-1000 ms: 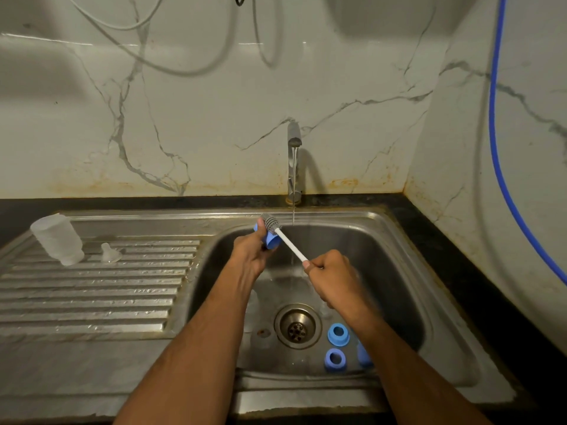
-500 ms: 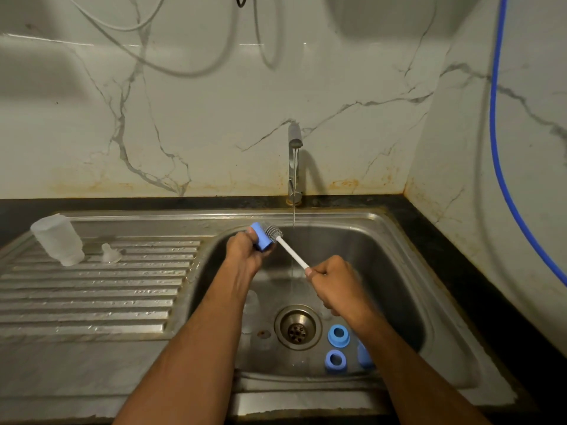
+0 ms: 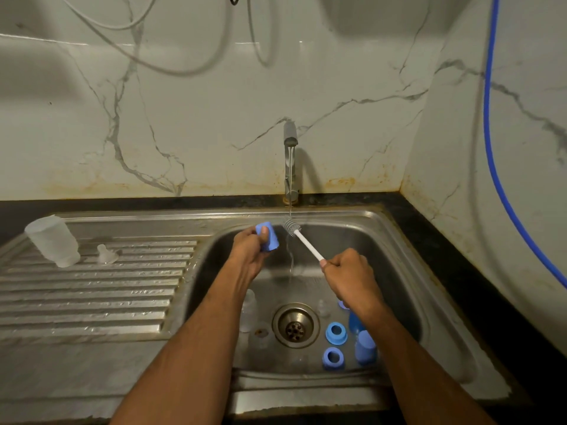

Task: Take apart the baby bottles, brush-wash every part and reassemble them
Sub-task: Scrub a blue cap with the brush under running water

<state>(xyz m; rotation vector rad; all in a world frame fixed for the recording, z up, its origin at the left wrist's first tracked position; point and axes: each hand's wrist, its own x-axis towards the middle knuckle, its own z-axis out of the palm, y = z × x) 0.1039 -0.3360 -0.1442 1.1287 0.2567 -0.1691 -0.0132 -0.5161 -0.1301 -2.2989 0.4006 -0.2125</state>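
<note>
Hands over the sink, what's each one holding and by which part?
Left hand grips the blue cap by its side; right hand grips the brush by its white handle's lower end.

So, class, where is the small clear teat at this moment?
In the head view, the teat stands on the left draining board, just right of the clear bottle.

A steel sink (image 3: 408, 271) is set into a dark tabletop (image 3: 478, 271), with a ribbed draining board (image 3: 92, 289) to its left and a round drain (image 3: 295, 325) in the basin floor. A tap (image 3: 290, 161) stands at the back rim, running a thin stream of water. Behind it rises a marbled wall (image 3: 214, 118), rust-stained along its foot. A blue hose (image 3: 491, 142) hangs down the right-hand wall, and pale cables (image 3: 116, 26) loop across the upper left.
</note>
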